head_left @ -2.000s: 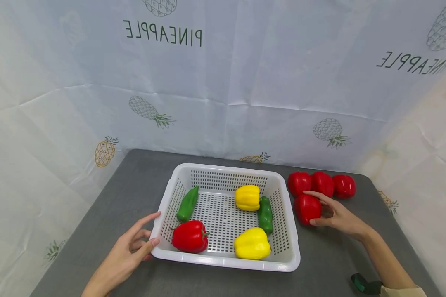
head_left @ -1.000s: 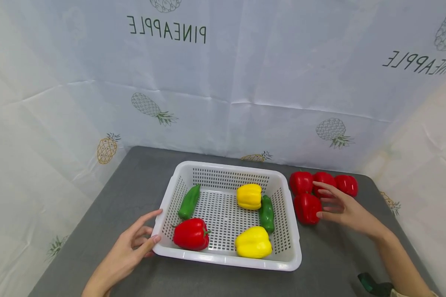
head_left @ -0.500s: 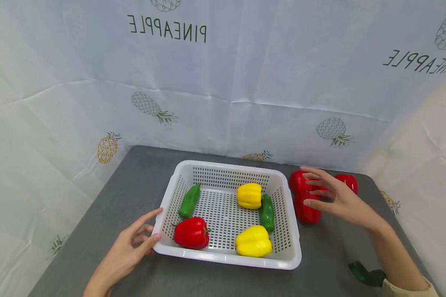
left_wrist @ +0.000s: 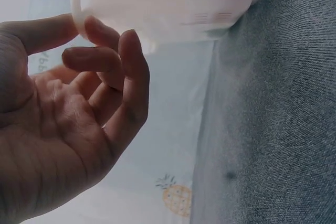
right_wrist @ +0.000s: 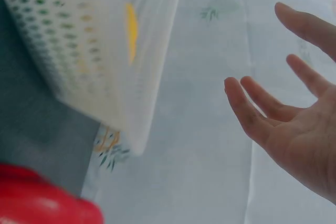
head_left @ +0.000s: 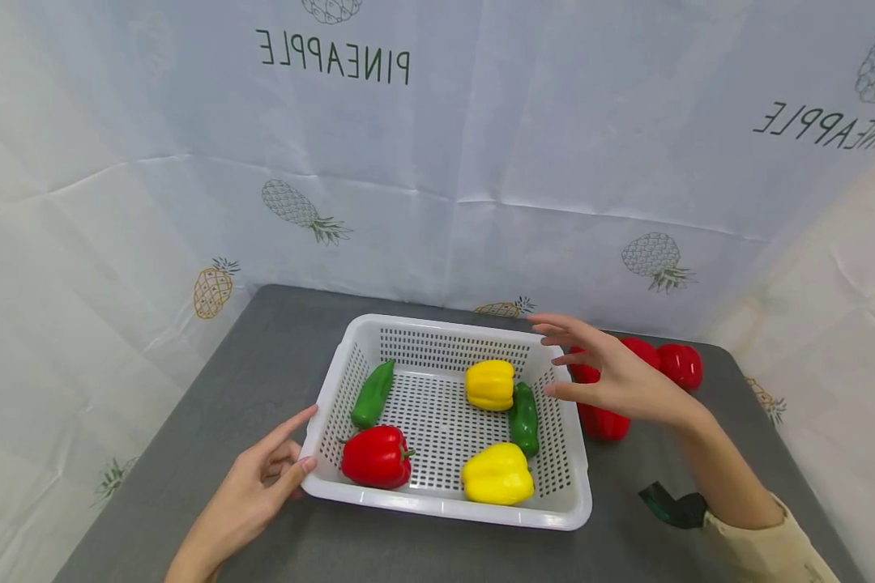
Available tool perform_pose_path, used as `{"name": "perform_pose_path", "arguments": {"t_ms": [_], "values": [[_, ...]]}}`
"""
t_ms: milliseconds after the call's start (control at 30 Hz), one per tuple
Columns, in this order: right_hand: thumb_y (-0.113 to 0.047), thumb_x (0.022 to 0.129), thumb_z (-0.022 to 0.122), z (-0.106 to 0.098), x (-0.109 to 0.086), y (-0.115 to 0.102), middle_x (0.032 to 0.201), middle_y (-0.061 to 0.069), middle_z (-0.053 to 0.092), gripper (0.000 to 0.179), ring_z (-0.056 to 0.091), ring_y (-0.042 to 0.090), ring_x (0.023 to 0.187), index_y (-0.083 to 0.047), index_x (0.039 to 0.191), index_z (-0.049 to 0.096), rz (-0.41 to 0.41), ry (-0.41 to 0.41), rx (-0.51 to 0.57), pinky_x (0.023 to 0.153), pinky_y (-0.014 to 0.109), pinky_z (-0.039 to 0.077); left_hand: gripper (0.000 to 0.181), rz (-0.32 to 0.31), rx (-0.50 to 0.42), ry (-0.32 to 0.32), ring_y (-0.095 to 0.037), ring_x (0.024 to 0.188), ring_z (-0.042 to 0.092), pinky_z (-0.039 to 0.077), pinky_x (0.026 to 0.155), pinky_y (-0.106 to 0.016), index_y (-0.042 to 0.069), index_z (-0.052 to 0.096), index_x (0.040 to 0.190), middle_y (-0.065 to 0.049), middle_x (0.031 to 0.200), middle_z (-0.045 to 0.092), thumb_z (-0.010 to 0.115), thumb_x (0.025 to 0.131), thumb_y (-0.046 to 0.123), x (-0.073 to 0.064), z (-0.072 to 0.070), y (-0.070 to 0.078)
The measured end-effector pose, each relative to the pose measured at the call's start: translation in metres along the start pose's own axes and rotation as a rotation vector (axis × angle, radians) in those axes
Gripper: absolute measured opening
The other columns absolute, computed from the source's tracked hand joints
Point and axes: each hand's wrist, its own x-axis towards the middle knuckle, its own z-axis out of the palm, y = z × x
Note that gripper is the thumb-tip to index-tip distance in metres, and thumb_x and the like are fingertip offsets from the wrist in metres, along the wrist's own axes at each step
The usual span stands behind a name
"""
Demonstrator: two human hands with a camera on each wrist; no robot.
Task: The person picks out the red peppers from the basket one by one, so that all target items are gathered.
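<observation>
A white perforated basket [head_left: 445, 508] stands on the grey table. My left hand [head_left: 251, 494] holds its near left corner, thumb and fingertips at the rim; the left wrist view shows the other fingers curled below it. Inside lie a red bell pepper [head_left: 375, 457], two yellow bell peppers [head_left: 497, 474] and two long green peppers, one at the left [head_left: 373, 395] and one at the right [head_left: 523, 421]. My right hand [head_left: 612, 376] hovers over the basket's right rim, fingers spread and holding nothing. It partly hides several red bell peppers [head_left: 603, 423] beside the basket.
One red bell pepper [head_left: 680, 366] shows at the far right of that group. A dark green strap [head_left: 672, 506] hangs by the right wrist. White pineapple-print cloth [head_left: 445, 162] encloses the back and sides of the table [head_left: 292, 340].
My right hand has let go of the nearest red bell pepper, lifted away and moved left over the basket's right rim. The left hand and the peppers stay as they were.
</observation>
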Motion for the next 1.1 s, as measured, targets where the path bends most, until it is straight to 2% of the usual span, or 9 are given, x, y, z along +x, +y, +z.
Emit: {"name": "perform_pose_path", "arguments": {"t_ms": [67, 167, 367, 467, 600, 867, 1100], "values": [[-0.016, 0.091, 0.087, 0.001, 0.008, -0.004, 0.169, 0.009, 0.048, 0.086, 0.058, 0.036, 0.144, -0.023, 0.165, 0.043, -0.032, -0.029, 0.017, 0.108, 0.06, 0.057, 0.068, 0.023, 0.01, 0.014, -0.01, 0.063, 0.063, 0.056, 0.061, -0.028, 0.003, 0.047, 0.161, 0.001, 0.084, 0.063, 0.076, 0.099, 0.006, -0.001, 0.002, -0.001], [-0.015, 0.093, 0.085, 0.005, 0.022, -0.008, 0.171, 0.007, 0.045, 0.083, 0.056, 0.036, 0.147, -0.021, 0.164, 0.044, -0.075, -0.076, 0.056, 0.109, 0.06, 0.057, 0.069, 0.023, 0.023, 0.026, -0.01, 0.061, 0.06, 0.055, 0.06, -0.028, 0.003, 0.048, 0.161, 0.002, 0.082, 0.06, 0.077, 0.099, 0.005, -0.002, 0.001, -0.001], [-0.015, 0.093, 0.084, 0.017, 0.05, -0.017, 0.17, 0.004, 0.046, 0.081, 0.055, 0.039, 0.147, -0.026, 0.163, 0.045, -0.093, -0.17, 0.126, 0.112, 0.059, 0.055, 0.069, -0.008, 0.037, 0.037, -0.009, 0.061, 0.061, 0.055, 0.06, -0.028, 0.005, 0.049, 0.161, 0.002, 0.083, 0.059, 0.077, 0.099, 0.006, -0.005, 0.0, -0.001], [-0.015, 0.092, 0.085, 0.025, 0.062, -0.023, 0.168, 0.008, 0.047, 0.081, 0.056, 0.041, 0.146, -0.021, 0.163, 0.046, -0.096, -0.215, 0.141, 0.113, 0.058, 0.055, 0.069, -0.031, 0.035, 0.044, -0.01, 0.062, 0.063, 0.056, 0.06, -0.029, 0.006, 0.049, 0.162, 0.0, 0.084, 0.059, 0.077, 0.099, 0.006, -0.007, 0.0, -0.002], [-0.018, 0.092, 0.085, 0.036, 0.078, -0.034, 0.168, 0.011, 0.048, 0.082, 0.057, 0.037, 0.146, -0.019, 0.164, 0.045, -0.104, -0.285, 0.148, 0.113, 0.054, 0.056, 0.069, -0.083, 0.019, 0.036, -0.011, 0.067, 0.066, 0.058, 0.062, -0.029, 0.01, 0.048, 0.163, -0.002, 0.085, 0.061, 0.076, 0.1, 0.009, -0.007, -0.001, -0.002], [-0.017, 0.093, 0.083, 0.059, 0.111, -0.056, 0.168, 0.007, 0.049, 0.081, 0.055, 0.033, 0.148, -0.02, 0.164, 0.045, -0.12, -0.475, 0.153, 0.115, 0.051, 0.055, 0.07, -0.15, -0.013, 0.019, -0.01, 0.072, 0.067, 0.06, 0.064, -0.031, 0.013, 0.045, 0.166, -0.003, 0.084, 0.06, 0.075, 0.102, 0.012, -0.008, -0.001, -0.003], [-0.012, 0.094, 0.081, 0.088, 0.137, -0.062, 0.166, 0.011, 0.05, 0.077, 0.056, 0.035, 0.146, -0.015, 0.163, 0.046, -0.172, -0.69, 0.167, 0.112, 0.039, 0.057, 0.071, -0.151, -0.05, -0.003, -0.013, 0.065, 0.065, 0.06, 0.064, -0.031, 0.015, 0.042, 0.167, -0.002, 0.083, 0.061, 0.073, 0.104, 0.012, -0.007, -0.001, -0.006]]}}
